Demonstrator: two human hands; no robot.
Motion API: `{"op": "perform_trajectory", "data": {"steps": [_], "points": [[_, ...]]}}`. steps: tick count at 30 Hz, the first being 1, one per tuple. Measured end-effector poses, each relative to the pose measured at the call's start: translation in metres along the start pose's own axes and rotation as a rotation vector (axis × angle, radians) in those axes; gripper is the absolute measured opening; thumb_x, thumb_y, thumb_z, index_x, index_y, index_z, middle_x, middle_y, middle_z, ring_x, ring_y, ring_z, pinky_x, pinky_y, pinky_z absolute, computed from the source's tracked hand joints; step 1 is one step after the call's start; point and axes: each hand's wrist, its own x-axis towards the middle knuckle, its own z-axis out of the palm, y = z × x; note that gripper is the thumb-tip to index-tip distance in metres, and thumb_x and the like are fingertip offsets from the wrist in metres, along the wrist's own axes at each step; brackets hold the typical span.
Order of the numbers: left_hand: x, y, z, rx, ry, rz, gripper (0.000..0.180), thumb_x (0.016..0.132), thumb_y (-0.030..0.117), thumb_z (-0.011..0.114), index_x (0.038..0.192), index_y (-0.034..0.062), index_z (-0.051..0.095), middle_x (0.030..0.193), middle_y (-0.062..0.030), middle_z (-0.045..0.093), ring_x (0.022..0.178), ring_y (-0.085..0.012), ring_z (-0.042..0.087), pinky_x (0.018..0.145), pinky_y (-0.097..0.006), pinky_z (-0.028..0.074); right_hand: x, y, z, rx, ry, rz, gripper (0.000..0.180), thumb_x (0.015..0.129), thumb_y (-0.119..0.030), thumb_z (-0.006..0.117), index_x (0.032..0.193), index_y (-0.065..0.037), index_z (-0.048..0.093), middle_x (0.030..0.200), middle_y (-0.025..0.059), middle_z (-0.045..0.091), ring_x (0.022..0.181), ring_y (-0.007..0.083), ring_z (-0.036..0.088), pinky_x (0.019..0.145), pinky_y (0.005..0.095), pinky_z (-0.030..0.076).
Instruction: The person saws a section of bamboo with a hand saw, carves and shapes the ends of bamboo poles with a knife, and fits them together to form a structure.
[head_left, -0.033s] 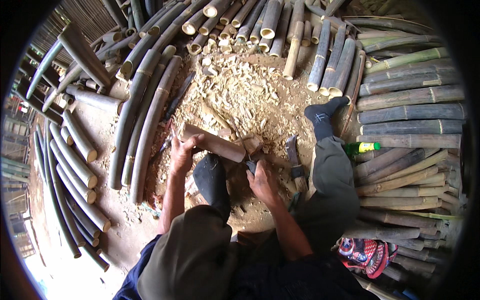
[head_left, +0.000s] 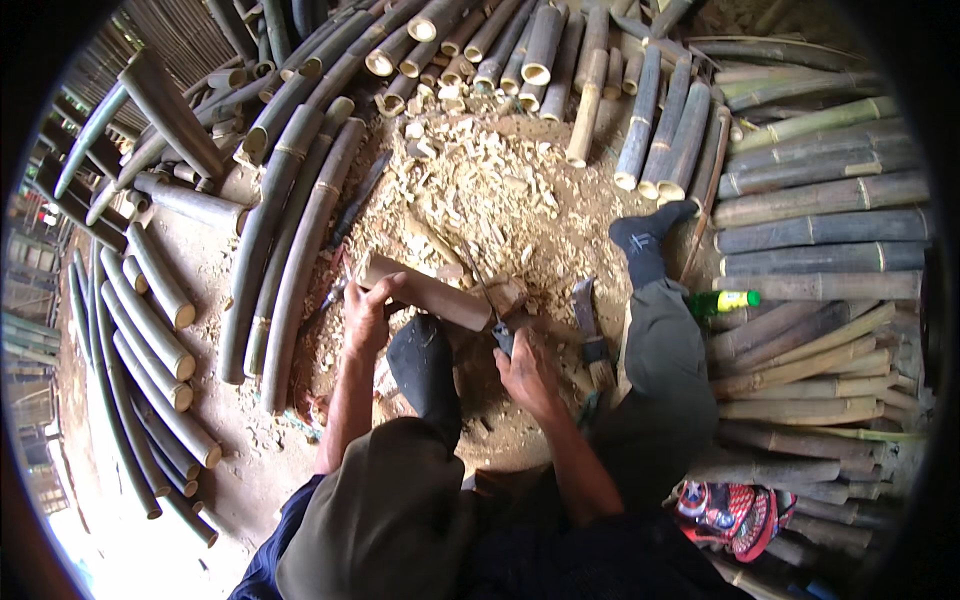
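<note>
A short, thick piece of brown bamboo (head_left: 430, 292) lies slanted in front of me, its right end lower and nearer to me. My left hand (head_left: 370, 312) is closed around its left end. In my right hand (head_left: 528, 372) is the dark handle of a knife (head_left: 484, 286), fingers wrapped round it. The thin blade points up and away, beside the bamboo's right end; whether it touches cannot be made out. Behind that end sits a wooden block (head_left: 508, 292), partly hidden. My left foot (head_left: 424, 360), in a dark sock, is just below the bamboo.
Pale shavings (head_left: 470, 180) cover the ground ahead. A broad blade with a wooden handle (head_left: 590, 335) lies between my right hand and right leg. Long bamboo poles (head_left: 310, 260) lie at left, with stacked bamboo (head_left: 820, 255) and a green bottle (head_left: 722, 301) at right.
The scene sits slightly lower in the picture, hands and bamboo included. Both hands keep their grips, and the knife stays beside the bamboo's right end.
</note>
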Motion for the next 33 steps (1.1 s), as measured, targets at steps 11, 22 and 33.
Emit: {"op": "perform_trajectory", "data": {"steps": [11,22,33], "points": [[0.000,-0.018,0.000,-0.125,0.202,0.136,0.061,0.075,0.012,0.090,0.125,-0.0043,0.058,0.104,-0.0129,0.071,0.092,-0.0242,0.070,0.091,-0.041,0.058,0.013,-0.032,-0.017,0.048,-0.181,0.236,0.046,0.101,-0.035,0.064,0.124,0.002,0.052,0.092,0.0285,0.070,0.085,0.0448,0.071,0.073,0.0503,0.055],[-0.009,-0.006,0.001,-0.034,0.054,0.141,0.043,0.076,0.014,0.085,0.112,-0.0001,0.064,0.097,-0.0079,0.068,0.088,-0.0191,0.067,0.084,-0.034,0.055,0.009,-0.043,-0.040,0.268,-0.027,0.098,0.044,0.101,-0.031,0.064,0.125,0.004,0.051,0.083,0.0289,0.068,0.076,0.0467,0.069,0.062,0.0510,0.054],[-0.006,0.006,-0.013,0.068,-0.118,0.129,0.042,0.076,0.010,0.085,0.112,0.0016,0.065,0.099,-0.0080,0.069,0.096,-0.0196,0.067,0.089,-0.035,0.056,0.004,-0.038,-0.044,0.433,0.173,-0.005,0.041,0.099,-0.030,0.068,0.121,0.002,0.055,0.080,0.0239,0.069,0.073,0.0428,0.070,0.060,0.0459,0.054]]}}
